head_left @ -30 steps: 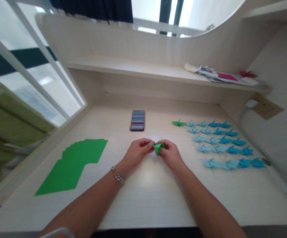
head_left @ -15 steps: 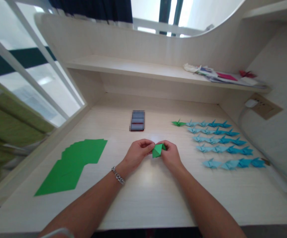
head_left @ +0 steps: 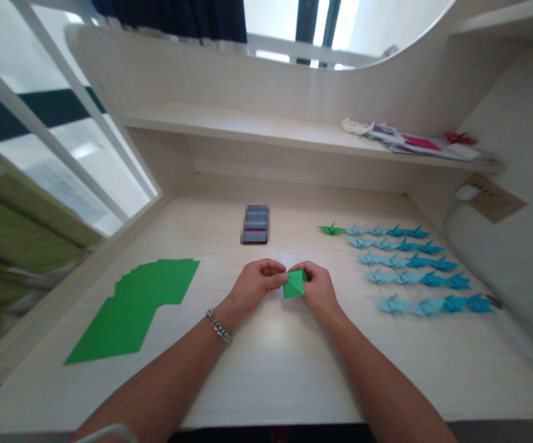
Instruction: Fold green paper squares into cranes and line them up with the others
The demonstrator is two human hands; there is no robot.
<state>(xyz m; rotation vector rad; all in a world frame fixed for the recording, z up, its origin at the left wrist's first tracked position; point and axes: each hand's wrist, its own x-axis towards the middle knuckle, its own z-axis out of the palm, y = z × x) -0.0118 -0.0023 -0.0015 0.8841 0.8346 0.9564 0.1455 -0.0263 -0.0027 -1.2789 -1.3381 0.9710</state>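
Between my two hands, over the middle of the desk, is a small piece of folded green paper. My left hand pinches its left corner between thumb and fingers. On the opposite side my right hand grips the edge, its fingers partly behind the paper. The near face looks roughly square with crease lines across it. A silver chain bracelet circles my left wrist. Off to the left lies a fanned-out stack of green paper sheets.
Rows of blue paper cranes stand on the right of the desk, with one green paper crane at the far row's left end. A blurred-out rectangular object lies behind my hands. Papers sit on the shelf.
The green paper has opened or turned slightly, from a pointed, slanted shape to a squarer face toward me. Both hands stay almost in place.
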